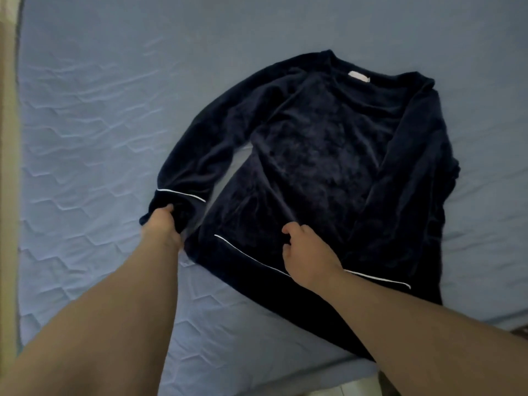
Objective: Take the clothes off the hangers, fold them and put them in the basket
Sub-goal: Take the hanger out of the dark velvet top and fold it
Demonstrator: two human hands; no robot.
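A dark navy long-sleeved velvet top with thin white piping lies spread flat on the blue quilted bed, neck pointing away from me. My left hand grips the cuff of its left-side sleeve, which lies out to the side. My right hand rests on the lower front near the hem, fingers curled and pinching a fold of the fabric. The other sleeve lies folded along the right side of the body. No hanger or basket is in view.
The bed sheet stretches bare to the left and above the top. A pale wall or frame runs down the left edge. The bed's near edge and a strip of floor show at the bottom right.
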